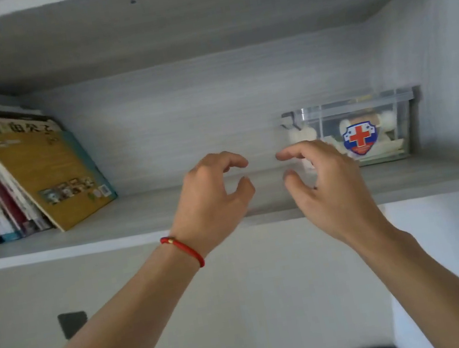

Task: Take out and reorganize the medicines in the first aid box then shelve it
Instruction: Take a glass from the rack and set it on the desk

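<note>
First aid box (pixel 367 132) sits lengthwise along the shelf (pixel 138 216), cross label outward — left hand (pixel 210 195) and right hand (pixel 321 182) loose, holding nothing

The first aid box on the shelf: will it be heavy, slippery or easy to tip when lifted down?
The first aid box looks like clear rigid plastic, so probably stiff and somewhat smooth to grip. Its contents seem to be pale rolls and packets, likely light but loose enough to shift. It is low and wide, so tipping seems unlikely.

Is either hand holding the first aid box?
No, the left hand and right hand hold nothing, and the box sits on the shelf.
</note>
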Available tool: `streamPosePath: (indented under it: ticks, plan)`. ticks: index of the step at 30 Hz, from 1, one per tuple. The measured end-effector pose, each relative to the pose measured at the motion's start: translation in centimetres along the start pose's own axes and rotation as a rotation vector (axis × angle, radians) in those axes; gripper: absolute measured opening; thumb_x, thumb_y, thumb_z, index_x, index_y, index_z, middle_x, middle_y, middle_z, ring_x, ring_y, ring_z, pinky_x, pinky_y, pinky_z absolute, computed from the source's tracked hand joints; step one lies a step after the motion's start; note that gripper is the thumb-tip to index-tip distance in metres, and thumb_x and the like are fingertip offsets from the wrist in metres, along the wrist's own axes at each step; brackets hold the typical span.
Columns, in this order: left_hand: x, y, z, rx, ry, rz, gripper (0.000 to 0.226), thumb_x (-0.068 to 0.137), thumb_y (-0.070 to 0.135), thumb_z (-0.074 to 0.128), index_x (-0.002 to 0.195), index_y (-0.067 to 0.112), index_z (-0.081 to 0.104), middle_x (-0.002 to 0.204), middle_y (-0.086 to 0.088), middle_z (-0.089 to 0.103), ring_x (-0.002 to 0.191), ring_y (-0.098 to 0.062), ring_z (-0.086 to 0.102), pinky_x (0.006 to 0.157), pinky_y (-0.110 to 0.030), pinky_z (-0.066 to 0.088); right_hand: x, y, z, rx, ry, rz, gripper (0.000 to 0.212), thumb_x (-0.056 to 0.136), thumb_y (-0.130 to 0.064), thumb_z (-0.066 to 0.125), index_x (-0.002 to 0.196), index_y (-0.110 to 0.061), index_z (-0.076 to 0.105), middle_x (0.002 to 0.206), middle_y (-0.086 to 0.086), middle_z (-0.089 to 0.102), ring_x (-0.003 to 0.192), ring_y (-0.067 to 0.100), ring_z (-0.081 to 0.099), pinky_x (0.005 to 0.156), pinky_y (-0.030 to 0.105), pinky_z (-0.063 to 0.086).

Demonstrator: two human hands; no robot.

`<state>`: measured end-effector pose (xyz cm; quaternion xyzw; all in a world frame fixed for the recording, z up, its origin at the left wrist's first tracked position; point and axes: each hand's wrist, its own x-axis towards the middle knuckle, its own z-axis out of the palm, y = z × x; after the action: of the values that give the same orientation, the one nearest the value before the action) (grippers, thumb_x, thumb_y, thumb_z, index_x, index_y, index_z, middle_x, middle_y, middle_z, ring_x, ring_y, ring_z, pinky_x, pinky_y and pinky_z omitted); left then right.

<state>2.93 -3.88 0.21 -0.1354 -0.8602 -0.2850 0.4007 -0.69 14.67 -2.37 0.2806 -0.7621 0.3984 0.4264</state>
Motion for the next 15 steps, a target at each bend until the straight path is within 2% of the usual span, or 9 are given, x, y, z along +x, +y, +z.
streamPosePath:
  ticks: [1, 3, 6, 9, 12, 15]
  plan:
    - [-1.3, -0.8, -2.0, 0.057, 0.019, 0.006, 0.027, 0.085, 0.02, 0.066, 0.112, 0.026, 0.069, 0.113, 0.014, 0.066, 0.102, 0.003, 0.054, 0.087, -0.001, 0.037, -0.6, -1.9, 1.6, 0.047, -0.033, -0.005, 0.028, 0.09, -0.01, 0.065, 0.117, -0.016, 0.07, 0.119, -0.004, 0.068, 0.112, 0.012, 0.06, 0.098, 0.027, 0.046]
    - [-4.0, -2.7, -6.3, 0.157, 0.051, 0.008, 0.028, 0.085, 0.017, 0.066, 0.112, 0.022, 0.069, 0.114, 0.012, 0.066, 0.101, 0.002, 0.054, 0.085, 0.003, 0.033, -1.7, -5.8, 4.9, 0.117, -0.081, -0.014, 0.031, 0.089, -0.007, 0.068, 0.119, -0.015, 0.068, 0.123, -0.002, 0.062, 0.109, 0.012, 0.061, 0.097, 0.027, 0.048]
    - [-8.2, -6.3, -13.6, 0.24, 0.09, -0.014, 0.027, 0.085, 0.017, 0.066, 0.112, 0.02, 0.069, 0.115, 0.008, 0.067, 0.11, -0.009, 0.06, 0.092, -0.012, 0.039, -3.0, -12.0, 9.7, 0.166, -0.128, -0.034, 0.035, 0.088, -0.007, 0.068, 0.122, -0.015, 0.066, 0.127, -0.001, 0.057, 0.107, 0.015, 0.061, 0.095, 0.032, 0.05]
    - [-12.5, -10.4, -21.1, 0.244, 0.124, -0.078, 0.03, 0.086, 0.019, 0.066, 0.115, 0.022, 0.069, 0.119, 0.009, 0.065, 0.113, -0.009, 0.059, 0.098, -0.023, 0.045, -4.6, -18.6, 14.2, 0.212, -0.155, -0.039, 0.034, 0.089, -0.008, 0.066, 0.122, -0.017, 0.066, 0.126, -0.002, 0.059, 0.109, 0.016, 0.062, 0.096, 0.036, 0.051]
    - [-16.2, -14.1, -28.3, 0.239, 0.149, -0.128, 0.031, 0.086, 0.021, 0.066, 0.117, 0.024, 0.067, 0.119, 0.012, 0.064, 0.113, -0.006, 0.058, 0.1, -0.026, 0.048, -6.2, -25.5, 18.7, 0.247, -0.19, -0.035, 0.034, 0.09, -0.011, 0.065, 0.122, -0.02, 0.065, 0.124, -0.004, 0.06, 0.11, 0.014, 0.061, 0.098, 0.038, 0.051]
    - [-19.2, -17.4, -34.5, 0.241, 0.172, -0.177, 0.031, 0.085, 0.023, 0.066, 0.117, 0.027, 0.067, 0.112, 0.017, 0.06, 0.11, -0.005, 0.056, 0.099, -0.027, 0.049, -7.5, -31.9, 23.3, 0.296, -0.226, -0.024, 0.034, 0.092, -0.015, 0.063, 0.124, -0.024, 0.063, 0.126, -0.008, 0.06, 0.112, 0.009, 0.059, 0.097, 0.033, 0.05]
